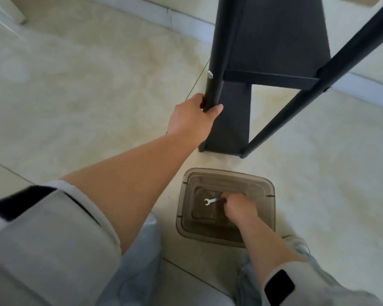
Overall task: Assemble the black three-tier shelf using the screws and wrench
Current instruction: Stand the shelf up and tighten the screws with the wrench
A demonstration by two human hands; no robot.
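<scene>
The black shelf (274, 36) stands upright on the tiled floor ahead of me, two of its flat tiers visible between round black posts. My left hand (194, 120) is wrapped around the near left post (216, 62), just below a silver screw head (209, 74). My right hand (239, 208) reaches down into a smoky translucent plastic bin (269, 188) on the floor in front of the shelf. Its fingers pinch one end of a small silver wrench (211, 201), whose open jaw points left over the bin's bottom.
Pale glossy floor tiles surround the shelf and bin. A white baseboard (186, 21) runs along the far wall. A white furniture leg (18, 16) stands at the top left. My knees and a shoe (299, 244) sit close to the bin.
</scene>
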